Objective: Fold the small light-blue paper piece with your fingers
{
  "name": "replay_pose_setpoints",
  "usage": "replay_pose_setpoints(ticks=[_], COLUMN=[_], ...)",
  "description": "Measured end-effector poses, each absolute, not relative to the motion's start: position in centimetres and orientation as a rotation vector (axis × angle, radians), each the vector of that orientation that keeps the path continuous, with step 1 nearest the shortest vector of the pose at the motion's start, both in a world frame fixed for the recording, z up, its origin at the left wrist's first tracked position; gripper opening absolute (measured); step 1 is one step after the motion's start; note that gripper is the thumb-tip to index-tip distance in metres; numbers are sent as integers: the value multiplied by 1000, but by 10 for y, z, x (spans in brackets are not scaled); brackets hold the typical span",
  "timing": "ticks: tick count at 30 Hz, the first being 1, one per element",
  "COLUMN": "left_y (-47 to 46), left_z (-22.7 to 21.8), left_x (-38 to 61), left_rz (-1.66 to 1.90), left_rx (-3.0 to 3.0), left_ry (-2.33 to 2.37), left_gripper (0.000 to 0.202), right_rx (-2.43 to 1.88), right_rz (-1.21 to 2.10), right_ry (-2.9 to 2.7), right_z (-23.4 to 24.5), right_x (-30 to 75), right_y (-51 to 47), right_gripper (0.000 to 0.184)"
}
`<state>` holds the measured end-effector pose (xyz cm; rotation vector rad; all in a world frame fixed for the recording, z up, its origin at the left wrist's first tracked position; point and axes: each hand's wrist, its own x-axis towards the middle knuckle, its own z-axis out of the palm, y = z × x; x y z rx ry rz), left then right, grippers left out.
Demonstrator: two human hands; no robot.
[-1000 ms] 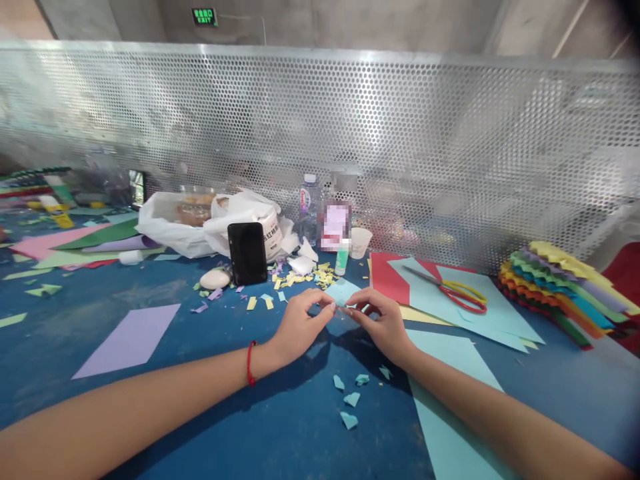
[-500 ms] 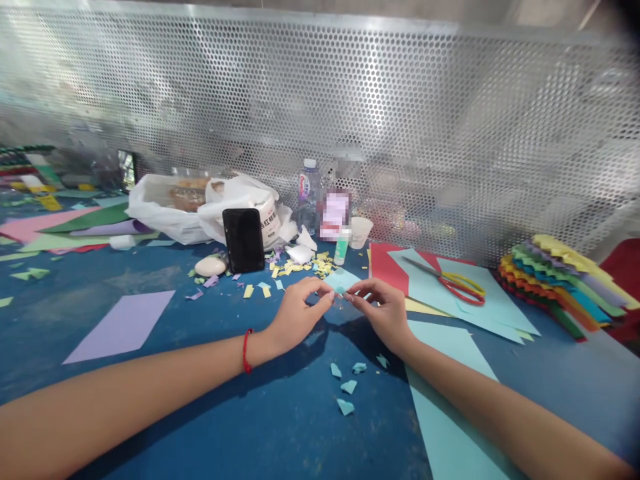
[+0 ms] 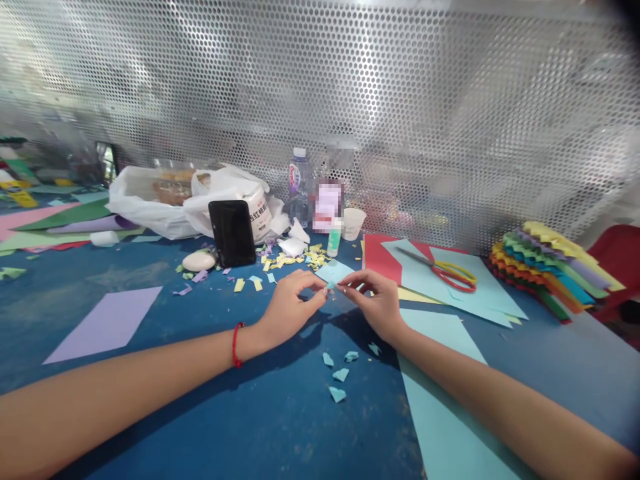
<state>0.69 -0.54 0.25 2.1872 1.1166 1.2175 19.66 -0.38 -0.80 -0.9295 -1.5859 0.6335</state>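
Over the blue table [image 3: 165, 413], my left hand [image 3: 289, 308] and my right hand [image 3: 376, 305] meet fingertip to fingertip. Both pinch one tiny light-blue paper piece [image 3: 331, 285] between thumb and forefinger. A red string circles my left wrist. Several small folded light-blue pieces [image 3: 340, 375] lie on the table just below my hands. A light-blue sheet [image 3: 440, 407] lies under my right forearm.
Red-and-yellow scissors [image 3: 453, 273] rest on light-blue and red sheets to the right. A fanned stack of coloured paper [image 3: 550, 267] sits far right. A black phone [image 3: 232, 233], white bags [image 3: 150, 207], bottle [image 3: 298, 183], glue tube [image 3: 333, 241], paper scraps and a lilac sheet [image 3: 103, 325] lie around. A perforated metal screen [image 3: 350, 100] backs the table.
The view has tilted downward and shifted slightly, so everything sits a little higher and further left. My hands stay together, still pinching the small blue piece.
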Motion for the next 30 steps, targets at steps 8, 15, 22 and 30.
replay_pose_setpoints(ticks=[8, 15, 22, 30], left_y=[-4, -2, -2, -3], left_z=[1, -1, 0, 1], left_x=[7, 5, 6, 6], left_rz=[1197, 1213, 1246, 1255], left_rx=[2198, 2166, 2160, 2152], left_ry=[1145, 1127, 1090, 1066], left_gripper=[16, 16, 17, 16], right_rx=[-941, -930, -926, -932], right_rz=[679, 731, 736, 716], right_ry=[-1586, -1529, -1536, -1547], right_z=[-8, -10, -9, -8], right_x=[197, 198, 198, 198], right_y=[-1, 2, 2, 1], right_gripper=[12, 13, 15, 11])
